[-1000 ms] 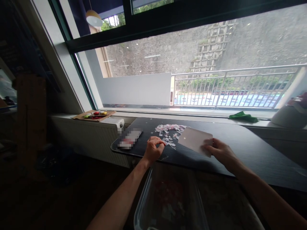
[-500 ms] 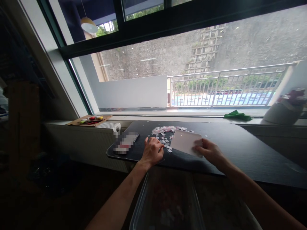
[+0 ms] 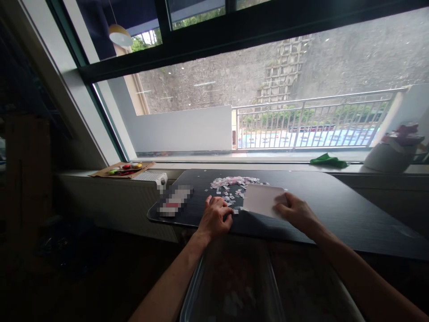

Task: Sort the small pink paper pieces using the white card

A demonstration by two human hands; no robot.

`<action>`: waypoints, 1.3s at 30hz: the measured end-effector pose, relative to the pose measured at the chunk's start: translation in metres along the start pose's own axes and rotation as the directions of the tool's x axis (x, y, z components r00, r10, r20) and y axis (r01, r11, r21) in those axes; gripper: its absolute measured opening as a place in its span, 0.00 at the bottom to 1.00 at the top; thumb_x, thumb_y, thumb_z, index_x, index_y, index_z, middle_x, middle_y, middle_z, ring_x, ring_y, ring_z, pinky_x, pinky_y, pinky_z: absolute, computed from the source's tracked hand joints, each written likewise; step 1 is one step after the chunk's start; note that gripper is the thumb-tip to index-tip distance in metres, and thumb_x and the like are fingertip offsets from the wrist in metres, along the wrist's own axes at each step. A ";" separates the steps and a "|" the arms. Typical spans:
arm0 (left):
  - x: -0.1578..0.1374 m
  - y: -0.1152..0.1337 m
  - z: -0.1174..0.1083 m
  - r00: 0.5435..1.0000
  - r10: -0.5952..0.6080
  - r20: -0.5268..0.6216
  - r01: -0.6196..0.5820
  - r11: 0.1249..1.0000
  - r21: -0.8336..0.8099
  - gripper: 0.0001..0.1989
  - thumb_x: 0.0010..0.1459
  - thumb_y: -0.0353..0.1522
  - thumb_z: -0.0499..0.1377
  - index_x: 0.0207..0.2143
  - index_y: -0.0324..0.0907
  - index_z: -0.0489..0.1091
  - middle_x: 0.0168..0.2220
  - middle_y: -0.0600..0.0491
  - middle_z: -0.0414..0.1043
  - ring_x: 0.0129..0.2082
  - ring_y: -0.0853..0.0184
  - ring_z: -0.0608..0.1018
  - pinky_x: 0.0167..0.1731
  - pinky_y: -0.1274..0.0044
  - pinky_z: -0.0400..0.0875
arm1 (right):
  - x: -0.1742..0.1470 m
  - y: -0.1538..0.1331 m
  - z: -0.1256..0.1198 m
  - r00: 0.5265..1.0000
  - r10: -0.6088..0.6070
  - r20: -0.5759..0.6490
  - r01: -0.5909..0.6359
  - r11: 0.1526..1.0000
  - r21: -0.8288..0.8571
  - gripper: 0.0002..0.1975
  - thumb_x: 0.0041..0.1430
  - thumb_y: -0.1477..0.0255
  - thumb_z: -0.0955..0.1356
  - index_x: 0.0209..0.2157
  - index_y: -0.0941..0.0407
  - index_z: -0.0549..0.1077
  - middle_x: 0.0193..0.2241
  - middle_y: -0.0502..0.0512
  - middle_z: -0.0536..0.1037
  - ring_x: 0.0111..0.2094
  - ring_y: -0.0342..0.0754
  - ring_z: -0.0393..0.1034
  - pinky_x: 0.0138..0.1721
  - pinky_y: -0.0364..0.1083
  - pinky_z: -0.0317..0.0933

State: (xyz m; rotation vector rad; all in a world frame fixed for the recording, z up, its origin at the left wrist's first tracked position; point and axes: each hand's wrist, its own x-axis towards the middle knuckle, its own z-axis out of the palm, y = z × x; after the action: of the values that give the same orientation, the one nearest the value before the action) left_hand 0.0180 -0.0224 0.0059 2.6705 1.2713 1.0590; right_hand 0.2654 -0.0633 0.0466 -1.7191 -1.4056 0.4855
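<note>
My right hand (image 3: 295,210) grips a pale, flat, card-like sheet (image 3: 261,200) by its right end, tilted just above the dark table. My left hand (image 3: 216,217) is low over the table's front part, fingers bent and apart, with the fingertips close to a few small white paper pieces (image 3: 236,211). Nothing shows held in it, though its palm side is hidden. Beyond both hands lies a heap of small white and pinkish paper pieces (image 3: 233,180), with loose ones scattered between the heap and my left hand.
Below the table edge sits a clear plastic bin (image 3: 231,286) with dim pieces inside. A blurred-out flat object (image 3: 176,201) lies at the table's left end. A green cloth (image 3: 328,160) and a pale sack-like object (image 3: 392,152) rest on the sill, by the window.
My left hand has shifted slightly right and nearer to me. The sheet in my right hand has moved a little right relative to the heap. The view has turned slightly.
</note>
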 end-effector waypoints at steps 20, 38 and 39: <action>0.001 0.003 -0.004 0.997 -0.026 0.068 0.024 0.999 0.031 0.11 0.51 0.32 0.56 0.37 0.45 0.74 0.39 0.51 0.71 0.49 0.60 0.67 0.59 0.58 0.46 | -0.011 0.008 -0.027 0.998 0.065 0.005 -0.065 0.990 0.123 0.11 0.46 0.68 0.66 0.33 0.55 0.71 0.27 0.53 0.76 0.27 0.46 0.70 0.26 0.43 0.63; 0.011 0.022 -0.003 0.964 0.069 0.255 -0.095 0.991 0.093 0.14 0.56 0.33 0.53 0.44 0.49 0.72 0.45 0.48 0.67 0.54 0.57 0.63 0.59 0.51 0.41 | -0.018 -0.004 -0.017 0.997 -0.023 0.080 0.024 1.000 -0.012 0.08 0.46 0.68 0.64 0.30 0.56 0.70 0.23 0.51 0.72 0.24 0.45 0.66 0.24 0.43 0.58; 0.009 0.022 -0.003 0.963 0.085 0.256 -0.108 0.991 0.078 0.14 0.56 0.33 0.53 0.44 0.49 0.72 0.44 0.48 0.67 0.54 0.57 0.63 0.59 0.51 0.41 | -0.018 -0.003 -0.015 0.997 -0.019 0.076 0.021 0.999 -0.030 0.08 0.45 0.68 0.64 0.29 0.56 0.70 0.22 0.50 0.72 0.23 0.44 0.65 0.24 0.42 0.57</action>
State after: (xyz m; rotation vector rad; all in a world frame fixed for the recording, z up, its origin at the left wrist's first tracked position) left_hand 0.0353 -0.0313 0.0194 2.8459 1.1794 0.6523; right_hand 0.2693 -0.0855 0.0537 -1.7251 -1.4895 0.5248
